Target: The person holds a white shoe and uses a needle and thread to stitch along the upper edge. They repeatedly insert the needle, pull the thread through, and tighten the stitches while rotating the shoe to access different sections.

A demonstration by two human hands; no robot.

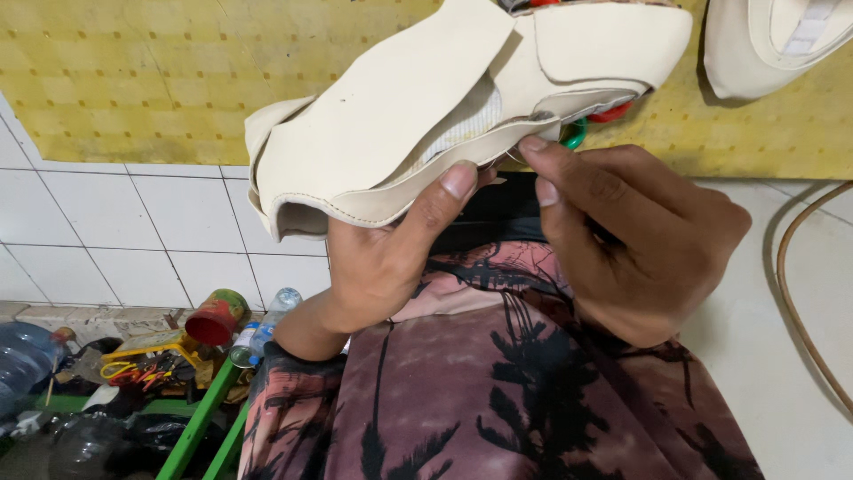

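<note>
Left hand (391, 258) holds cream shoe upper (418, 116); right hand (635, 244) pinches its edge.

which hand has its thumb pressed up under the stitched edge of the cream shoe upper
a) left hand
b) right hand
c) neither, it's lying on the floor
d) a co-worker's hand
a) The left hand grips the cream shoe upper from below, its thumb against the stitched edge, while the right hand pinches at the same edge with its fingertips.
</note>
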